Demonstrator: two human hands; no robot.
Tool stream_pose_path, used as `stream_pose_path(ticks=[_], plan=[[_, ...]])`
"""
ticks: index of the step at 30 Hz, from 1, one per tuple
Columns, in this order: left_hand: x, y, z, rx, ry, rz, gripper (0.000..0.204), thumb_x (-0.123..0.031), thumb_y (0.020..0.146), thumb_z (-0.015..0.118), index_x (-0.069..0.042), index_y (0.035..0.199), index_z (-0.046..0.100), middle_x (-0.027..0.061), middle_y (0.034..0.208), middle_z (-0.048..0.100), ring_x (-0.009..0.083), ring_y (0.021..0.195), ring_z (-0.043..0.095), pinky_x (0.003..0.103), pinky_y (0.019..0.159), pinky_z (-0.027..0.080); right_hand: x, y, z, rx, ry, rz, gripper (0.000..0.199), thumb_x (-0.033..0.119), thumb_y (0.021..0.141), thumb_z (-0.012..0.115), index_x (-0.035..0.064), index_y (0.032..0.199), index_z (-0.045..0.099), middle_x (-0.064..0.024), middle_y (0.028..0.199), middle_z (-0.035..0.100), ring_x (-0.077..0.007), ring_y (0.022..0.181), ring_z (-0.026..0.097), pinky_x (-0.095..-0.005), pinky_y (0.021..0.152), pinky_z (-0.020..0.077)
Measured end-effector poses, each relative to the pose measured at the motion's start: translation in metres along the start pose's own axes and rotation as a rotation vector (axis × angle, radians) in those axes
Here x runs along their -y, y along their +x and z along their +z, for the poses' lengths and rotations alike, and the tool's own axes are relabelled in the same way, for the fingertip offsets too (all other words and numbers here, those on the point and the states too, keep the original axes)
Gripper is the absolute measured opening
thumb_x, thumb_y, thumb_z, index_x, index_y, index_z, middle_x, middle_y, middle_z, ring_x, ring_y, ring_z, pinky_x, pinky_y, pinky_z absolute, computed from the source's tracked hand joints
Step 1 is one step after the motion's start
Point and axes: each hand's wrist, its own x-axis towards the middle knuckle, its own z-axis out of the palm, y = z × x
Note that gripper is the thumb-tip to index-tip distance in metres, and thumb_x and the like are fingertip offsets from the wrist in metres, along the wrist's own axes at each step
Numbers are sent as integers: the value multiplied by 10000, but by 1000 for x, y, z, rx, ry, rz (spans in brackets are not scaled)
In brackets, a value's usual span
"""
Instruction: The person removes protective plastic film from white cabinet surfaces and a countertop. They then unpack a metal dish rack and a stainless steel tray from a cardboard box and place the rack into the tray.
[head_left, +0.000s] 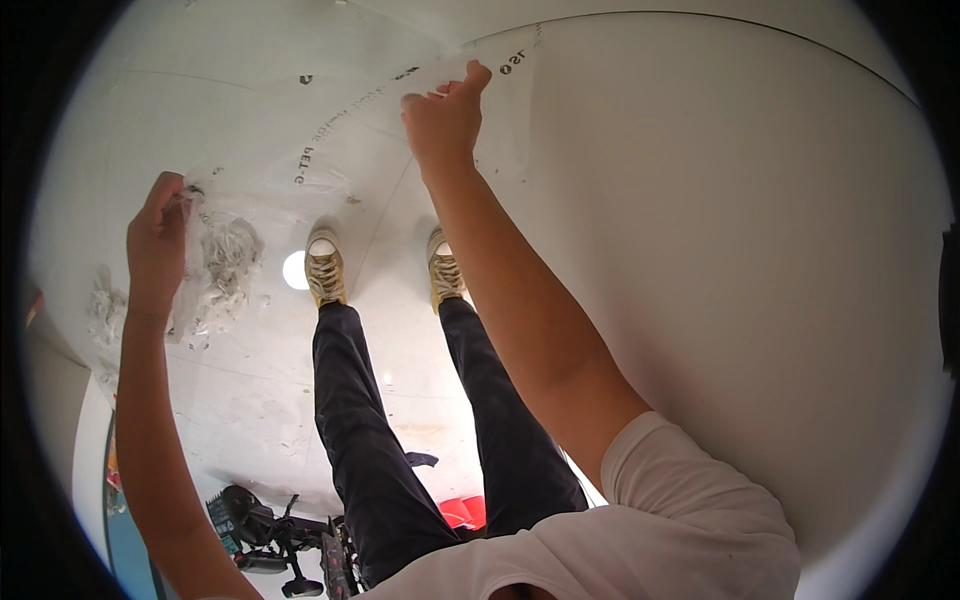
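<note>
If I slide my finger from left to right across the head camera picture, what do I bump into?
Smaller clump of crumpled clear plastic film → left hand → bigger clump of crumpled clear plastic film → left lace-up sneaker → right hand → right T-shirt sleeve.

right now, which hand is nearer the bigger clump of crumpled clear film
Left. In the picture, the left hand is just left of the clump; the right hand is well off to its right and higher up.
</note>
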Motion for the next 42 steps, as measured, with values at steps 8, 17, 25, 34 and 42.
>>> stream_pose_path(ticks=[8, 17, 25, 34, 42], plan=[[45, 23, -39, -71, 241, 3, 271, -61, 953, 482, -32, 1210, 561, 50, 982, 630, 99, 827, 549, 212, 794, 429, -3, 6, 37, 28, -142, -107, 623, 1, 707, 558, 1, 1269, 290, -188, 1123, 425, -295, 976, 528, -379, 782, 491], [111, -17, -49, 132, -347, -479, 170, -105, 940, 528, -47, 1083, 600, 19, 902, 598, 95, 852, 547, 213, 802, 430, -14, -35, 62, 139, -335, -226, 630, 8, 718, 567, -16, 1294, 313, -210, 1180, 370, -333, 1038, 483, -403, 815, 479], [-103, 96, 77, 152, -626, -236, 685, -369, 807, 683, -41, 1347, 418, 103, 1233, 556, 254, 1134, 535, 372, 922, 446, -32, -41, 42, 130, -181, -260, 583, -1, 755, 557, 9, 1307, 367, -208, 1261, 388, -355, 1113, 460, -421, 895, 438], [-222, 166, 222, 382, 60, 138, 265, -288, 895, 514, -106, 1076, 580, 116, 958, 675, 333, 924, 630, 423, 795, 495, -61, -65, 56, 319, 597, 7, 471, 259, 889, 585, 35, 1264, 412, -153, 1196, 489, -300, 1077, 476, -383, 911, 430], [-204, 156, 227, 252, 49, 245, 201, -217, 922, 439, -102, 1011, 577, 152, 893, 664, 365, 858, 617, 473, 744, 483, 36, -156, -70, 299, -461, -527, 440, 58, 824, 592, 19, 1256, 519, -228, 1397, 360, -454, 1353, 261, -568, 1073, 274]])
